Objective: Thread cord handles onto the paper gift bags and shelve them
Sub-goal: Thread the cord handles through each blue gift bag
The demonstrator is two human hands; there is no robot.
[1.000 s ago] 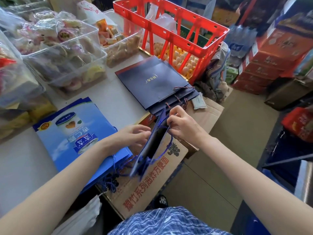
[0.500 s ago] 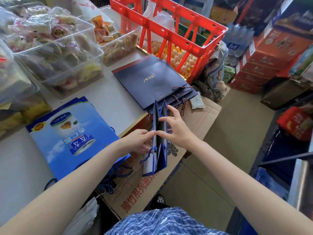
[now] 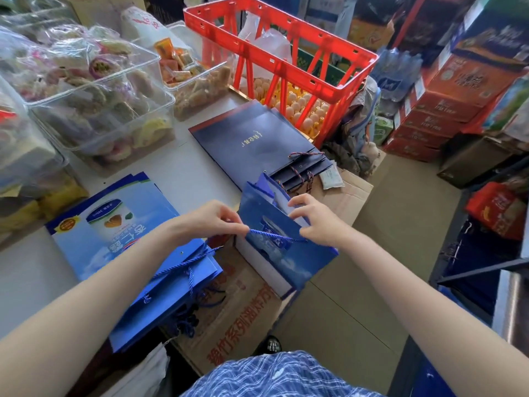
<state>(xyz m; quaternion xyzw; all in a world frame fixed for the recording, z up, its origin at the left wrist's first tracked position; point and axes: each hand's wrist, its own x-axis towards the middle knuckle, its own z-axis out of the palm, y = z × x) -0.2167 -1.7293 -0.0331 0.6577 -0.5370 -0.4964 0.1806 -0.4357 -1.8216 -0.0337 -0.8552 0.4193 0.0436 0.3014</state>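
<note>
A blue paper gift bag (image 3: pixel 289 253) is held up over the cardboard box, tilted, with its printed face toward me. My left hand (image 3: pixel 211 222) pinches one end of a blue cord handle (image 3: pixel 272 234) stretched across the bag's face. At the bag's top edge my right hand (image 3: pixel 315 219) pinches the cord's other end. A stack of flat blue bags (image 3: pixel 114 224) with cords lies on the table to the left. Flat navy bags (image 3: pixel 257 141) with red-blue cords lie further back.
A flat cardboard box (image 3: pixel 237 319) with red lettering juts over the grey table's (image 3: pixel 28 270) edge. Clear tubs of snacks (image 3: pixel 94 90) fill the left. A red crate (image 3: pixel 280 55) over egg trays stands behind. Stacked red cartons (image 3: pixel 446 110) line the right; tan floor (image 3: pixel 400 224) lies between.
The blue bag turned from edge-on and upright to tilted with its face toward me. My hands moved apart, and the cord now stretches taut between them.
</note>
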